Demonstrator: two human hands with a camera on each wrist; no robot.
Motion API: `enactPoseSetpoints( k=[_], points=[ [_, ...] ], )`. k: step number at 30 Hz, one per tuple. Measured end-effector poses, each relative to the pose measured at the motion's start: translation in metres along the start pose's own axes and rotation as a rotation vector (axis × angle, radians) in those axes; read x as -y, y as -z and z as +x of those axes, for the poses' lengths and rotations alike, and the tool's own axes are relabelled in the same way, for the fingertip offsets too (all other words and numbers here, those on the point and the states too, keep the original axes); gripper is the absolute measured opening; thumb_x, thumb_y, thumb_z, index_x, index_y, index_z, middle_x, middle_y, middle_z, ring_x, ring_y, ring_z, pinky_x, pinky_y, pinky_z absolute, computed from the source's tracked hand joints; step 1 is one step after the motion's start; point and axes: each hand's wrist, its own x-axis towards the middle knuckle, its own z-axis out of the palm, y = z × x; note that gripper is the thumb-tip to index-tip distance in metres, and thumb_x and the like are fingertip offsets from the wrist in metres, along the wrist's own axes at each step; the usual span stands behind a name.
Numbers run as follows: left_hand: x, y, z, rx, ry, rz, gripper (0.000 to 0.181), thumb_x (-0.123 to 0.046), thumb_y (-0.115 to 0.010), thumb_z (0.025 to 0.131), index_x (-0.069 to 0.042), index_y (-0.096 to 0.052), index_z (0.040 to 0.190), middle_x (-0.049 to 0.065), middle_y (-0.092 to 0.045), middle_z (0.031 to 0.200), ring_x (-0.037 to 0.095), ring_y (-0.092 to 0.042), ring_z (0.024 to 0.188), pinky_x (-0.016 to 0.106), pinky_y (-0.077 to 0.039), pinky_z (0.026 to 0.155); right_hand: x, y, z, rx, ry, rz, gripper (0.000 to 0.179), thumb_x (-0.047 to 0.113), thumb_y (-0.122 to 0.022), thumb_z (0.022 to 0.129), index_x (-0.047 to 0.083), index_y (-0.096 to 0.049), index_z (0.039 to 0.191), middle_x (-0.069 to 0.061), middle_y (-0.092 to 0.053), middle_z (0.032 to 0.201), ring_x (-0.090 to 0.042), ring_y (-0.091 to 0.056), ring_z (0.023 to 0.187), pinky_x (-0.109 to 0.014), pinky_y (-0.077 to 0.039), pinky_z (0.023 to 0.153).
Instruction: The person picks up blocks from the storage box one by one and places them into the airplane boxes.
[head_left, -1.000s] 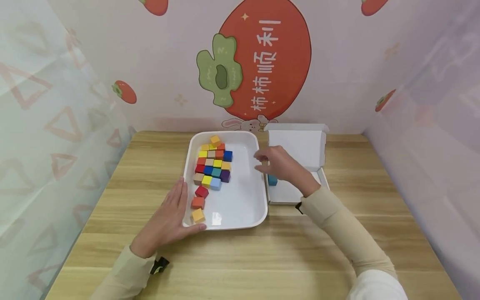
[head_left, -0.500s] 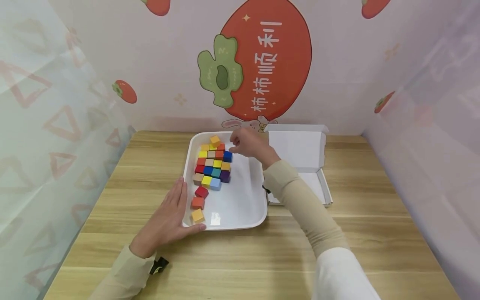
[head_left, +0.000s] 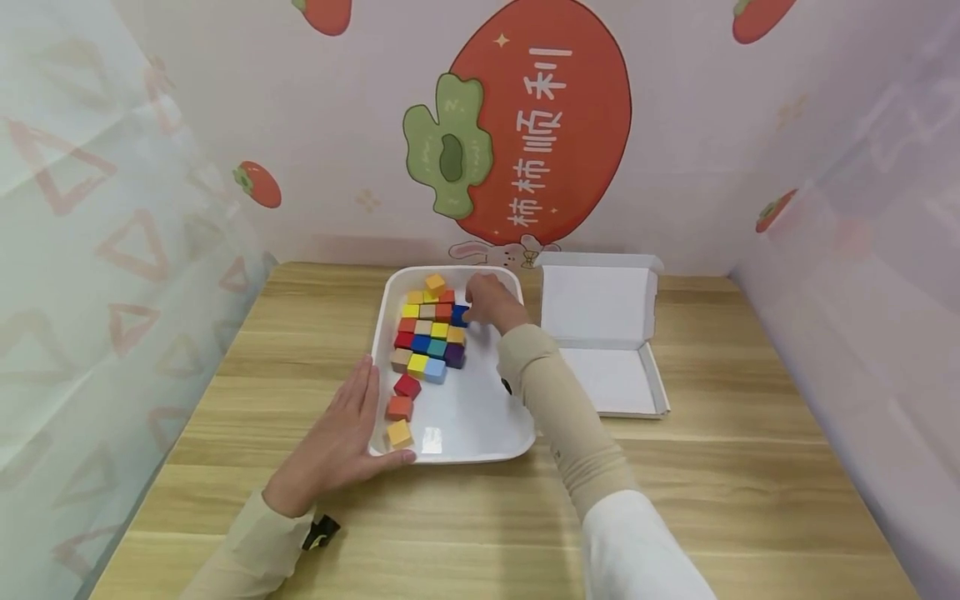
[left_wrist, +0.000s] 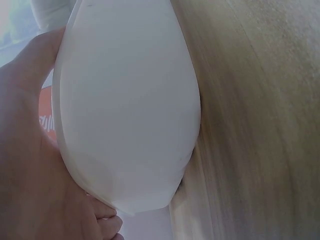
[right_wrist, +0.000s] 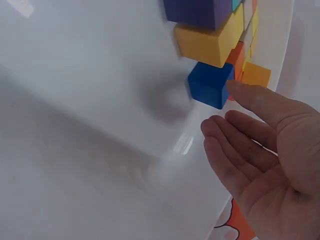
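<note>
My left hand (head_left: 336, 435) rests against the near left corner of a white tray (head_left: 472, 417), straight fingers along the left side and thumb on the front rim. The tray's outer wall (left_wrist: 125, 100) fills much of the left wrist view. My right hand (head_left: 492, 302) is inside the tray at the far right of the cubes, next to a dark blue cube (right_wrist: 207, 86). In the right wrist view the thumb is at that cube's edge, while the other fingers lie apart from it, loosely bent. Several coloured cubes (head_left: 420, 343) stand in rows at the tray's left.
To the tray's right lies a white cardboard box (head_left: 622, 383) with its lid raised; my right sleeve (head_left: 547, 375) covers its left part. Loose red (head_left: 407, 387), orange-red (head_left: 400, 408) and yellow-orange (head_left: 400, 434) cubes lie near the tray's front left. A patterned wall stands behind the wooden table (head_left: 720, 500).
My right hand has moved left from above the box, where a teal block was visible, to the dark blue cube in the tray. My left hand has stayed on the tray.
</note>
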Motion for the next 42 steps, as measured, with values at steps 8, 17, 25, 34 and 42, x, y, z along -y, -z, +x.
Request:
enactPoseSetpoints(
  k=[8,17,25,34,42],
  points=[
    [-0.002,-0.001,0.000,0.003,0.002,0.006,0.137,-0.090,-0.058,0.080,-0.003,-0.003,0.169,0.015,0.007,0.180,0.041,-0.005,0.166,0.062,-0.022,0.130,-0.011,-0.011,0.002,0.002,0.020,0.051,0.032,0.015,-0.078,0.097,0.006,-0.071,0.127,-0.010,-0.071,0.115,-0.028,-0.063,0.107,-0.044,-0.057,0.110],
    [-0.001,0.001,0.001,-0.004,-0.006,0.010,0.135,-0.089,-0.059,0.082,0.000,-0.004,0.169,0.018,0.005,0.179,0.042,-0.007,0.166,0.064,-0.022,0.130,-0.005,0.003,-0.001,-0.018,0.052,0.024,0.033,0.016,-0.078,0.097,0.007,-0.072,0.128,-0.008,-0.070,0.112,-0.026,-0.061,0.107,-0.041,-0.056,0.108],
    [-0.001,0.003,0.000,-0.006,-0.001,0.025,0.136,-0.090,-0.057,0.080,-0.001,-0.004,0.169,0.016,0.006,0.179,0.041,-0.006,0.166,0.063,-0.023,0.130,0.005,0.029,-0.017,-0.045,0.140,-0.047,0.029,0.017,-0.080,0.095,0.008,-0.074,0.122,-0.007,-0.070,0.109,-0.025,-0.063,0.103,-0.039,-0.060,0.100],
    [-0.001,0.000,0.001,0.000,0.003,0.019,0.137,-0.089,-0.059,0.080,-0.001,-0.003,0.169,0.017,0.006,0.179,0.042,-0.006,0.166,0.063,-0.022,0.130,-0.012,0.063,-0.052,-0.050,0.226,-0.032,0.033,0.016,-0.082,0.094,0.006,-0.074,0.124,-0.009,-0.071,0.115,-0.025,-0.069,0.106,-0.039,-0.062,0.100],
    [-0.001,0.000,0.001,0.008,0.006,0.016,0.137,-0.089,-0.058,0.081,-0.001,-0.003,0.169,0.018,0.006,0.179,0.042,-0.005,0.166,0.064,-0.021,0.130,-0.049,0.081,-0.095,-0.095,0.252,-0.025,0.036,0.016,-0.083,0.093,0.007,-0.075,0.127,-0.010,-0.077,0.114,-0.024,-0.074,0.101,-0.042,-0.064,0.096]
  ],
)
